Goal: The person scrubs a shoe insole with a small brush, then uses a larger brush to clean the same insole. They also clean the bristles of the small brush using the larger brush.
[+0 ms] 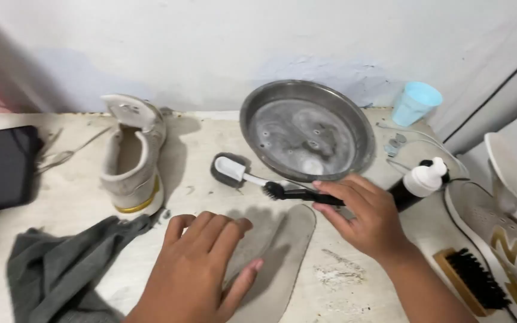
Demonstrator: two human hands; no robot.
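The left hand (201, 269) lies flat and released on the grey insole (276, 257); its long axis runs toward the table's far edge. The right hand (360, 218), nearer the metal pan (306, 128), grips a small black brush (288, 192).

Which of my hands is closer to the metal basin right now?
Right. The right hand sits just below the metal basin; the left hand rests on the insole, farther away.

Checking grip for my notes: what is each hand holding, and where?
Right hand grips small black brush by its handle. Left hand presses flat on insole.
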